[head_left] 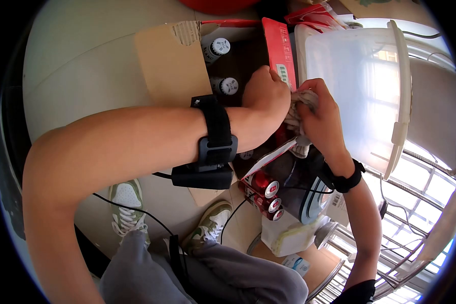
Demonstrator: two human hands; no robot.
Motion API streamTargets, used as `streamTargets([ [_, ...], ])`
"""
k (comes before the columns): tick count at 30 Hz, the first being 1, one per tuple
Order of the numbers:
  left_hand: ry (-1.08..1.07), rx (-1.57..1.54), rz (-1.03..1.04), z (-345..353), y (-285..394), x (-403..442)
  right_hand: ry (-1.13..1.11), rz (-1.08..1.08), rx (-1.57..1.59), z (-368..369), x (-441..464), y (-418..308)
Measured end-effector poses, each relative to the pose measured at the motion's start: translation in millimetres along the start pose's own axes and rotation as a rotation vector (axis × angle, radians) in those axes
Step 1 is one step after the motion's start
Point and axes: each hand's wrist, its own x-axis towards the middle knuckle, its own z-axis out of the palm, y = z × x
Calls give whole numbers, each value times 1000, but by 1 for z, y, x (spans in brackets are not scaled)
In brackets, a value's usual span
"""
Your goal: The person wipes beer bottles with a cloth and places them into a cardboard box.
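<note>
My right hand (321,119) is closed around a bunched, off-white ribbed cloth (304,101), which looks like knitted fabric. Right beside it, my left hand (266,93) is curled over the edge of an open cardboard box (164,66), its fingers bent toward the cloth. What those fingers grip is hidden. The box has a red printed flap (278,50) next to the left hand. Inside it stand bottles with white caps, one bottle (220,46) at the back and another bottle (228,86) nearer my left wrist.
A translucent plastic bin (354,91) stands at the right. Red drink cans (264,183) sit in front of the box, near a white container (291,233). A wire rack (410,177) runs along the right side. Black cables hang from both wrist straps. My shoes are below the box.
</note>
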Motion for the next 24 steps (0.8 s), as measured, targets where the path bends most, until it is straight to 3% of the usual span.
streamTargets([
  [7,-5,-38,30,8,2,6,-408,-34,12,-30,-34,-7],
  [11,19,-28,43,12,2,5,-441,-96,-37,-28,-40,-2],
  [14,3,-30,48,10,7,1,-595,-91,-120,-31,-36,-4],
  [17,-77,-96,39,7,19,-9,-493,-71,33,-35,-42,2],
  [19,-207,-217,-15,7,35,-20,-303,76,156,-47,-53,8],
  [23,-295,-199,-3,18,42,-16,248,169,478,-65,-96,24],
  [24,-286,-10,101,28,31,-2,381,162,456,-64,-112,21],
])
